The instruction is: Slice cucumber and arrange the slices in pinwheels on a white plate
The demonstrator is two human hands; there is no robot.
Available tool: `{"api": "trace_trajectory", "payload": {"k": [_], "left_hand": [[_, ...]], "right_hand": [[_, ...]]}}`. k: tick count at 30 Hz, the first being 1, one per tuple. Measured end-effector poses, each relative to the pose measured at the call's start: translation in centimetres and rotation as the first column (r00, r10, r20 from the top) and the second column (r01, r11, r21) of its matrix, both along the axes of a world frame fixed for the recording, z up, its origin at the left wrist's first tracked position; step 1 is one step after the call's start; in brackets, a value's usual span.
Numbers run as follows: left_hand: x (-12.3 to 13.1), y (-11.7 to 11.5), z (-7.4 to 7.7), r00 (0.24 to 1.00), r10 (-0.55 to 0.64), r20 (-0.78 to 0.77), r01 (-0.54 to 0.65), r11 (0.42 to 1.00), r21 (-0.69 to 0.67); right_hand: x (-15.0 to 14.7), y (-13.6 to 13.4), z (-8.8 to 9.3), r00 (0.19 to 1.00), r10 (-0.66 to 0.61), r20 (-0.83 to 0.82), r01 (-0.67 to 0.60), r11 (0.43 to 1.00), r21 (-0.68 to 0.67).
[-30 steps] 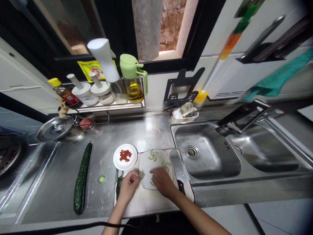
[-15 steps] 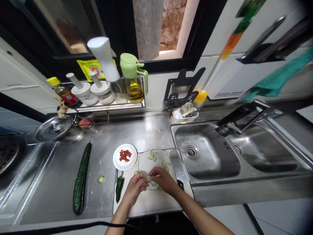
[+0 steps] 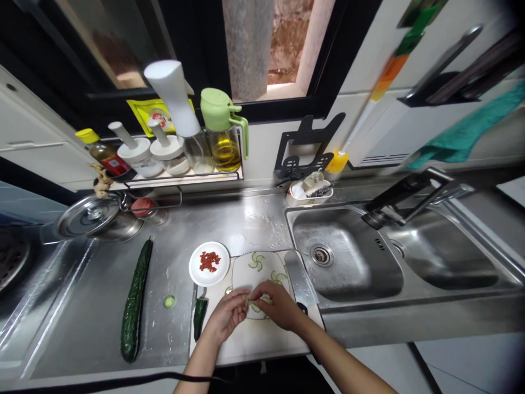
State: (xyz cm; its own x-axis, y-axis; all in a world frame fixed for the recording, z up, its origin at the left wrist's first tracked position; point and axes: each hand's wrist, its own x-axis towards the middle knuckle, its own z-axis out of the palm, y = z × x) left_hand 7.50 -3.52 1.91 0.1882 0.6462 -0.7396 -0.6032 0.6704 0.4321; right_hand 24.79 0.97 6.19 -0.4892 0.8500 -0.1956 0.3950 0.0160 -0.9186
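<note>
On the left side of the bench [image 3: 176, 342] lies a long, bumpy, dark green cucumber [image 3: 136, 301], one end close to the front edge. To the right of it, also on the bench, is a small round slice [image 3: 169, 301]. Then comes the cutting board [image 3: 229, 350] at the front edge, with a short cucumber piece [image 3: 199, 317] along its left edge. A small white dish [image 3: 194, 269] with red bits [image 3: 210, 261] sits at the board's far left corner. Next is the left hand [image 3: 227, 317], with its finger and thumb tips pinched on a thin slice [image 3: 248, 300]. The thin slice is up in the air, over the near left part of a bigger plate [image 3: 241, 273]. It should be very light, wet, slippery and bendy, and it could tear, so a soft pinch at the rim seems best. It looks small and pale green, but the fingers hide most of it. The right hand [image 3: 274, 305] pinches its other side. Green swirls [image 3: 257, 261] show on the plate. A big knife [image 3: 301, 279] lies along the board's right edge.
</note>
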Motion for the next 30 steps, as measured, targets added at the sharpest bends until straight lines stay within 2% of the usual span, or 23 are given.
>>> {"api": "trace_trajectory", "payload": {"k": [5, 8, 11, 16, 20, 25, 30], "left_hand": [[-0.8, 0.0, -0.3, 0.991, 0.005, -0.13, -0.004, 1.0, 0.013], [-1.0, 0.2, -0.8, 0.963, 0.012, -0.268, -0.004, 1.0, 0.03], [-1.2, 0.4, -1.5, 0.905, 0.003, -0.424, 0.035, 0.996, 0.081], [-1.4, 0.6, -2.8, 0.735, 0.03, -0.677, 0.126, 0.976, 0.18], [-1.3, 0.6, -3.2, 0.536, 0.016, -0.844, 0.178, 0.975, 0.131], [-1.1, 0.6, -3.0, 0.346, 0.019, -0.938, 0.278, 0.953, 0.122], [-1.2, 0.6, -3.2, 0.241, 0.065, -0.968, 0.349, 0.925, 0.149]], "right_hand": [[0.1, 0.7, -1.2, 0.994, -0.054, 0.093, 0.06, 0.996, -0.062], [-0.2, 1.1, -2.4, 0.986, -0.081, 0.147, 0.08, 0.997, 0.009], [-0.7, 1.4, -3.4, 0.971, -0.056, 0.234, 0.032, 0.994, 0.105], [-2.1, 2.2, -4.6, 0.951, -0.012, 0.308, -0.041, 0.986, 0.163], [-3.1, 2.6, -5.3, 0.922, 0.006, 0.387, -0.093, 0.974, 0.206], [-3.9, 2.7, -5.8, 0.877, 0.018, 0.479, -0.155, 0.956, 0.248], [-4.2, 2.5, -6.3, 0.84, 0.018, 0.542, -0.202, 0.938, 0.282]]}}
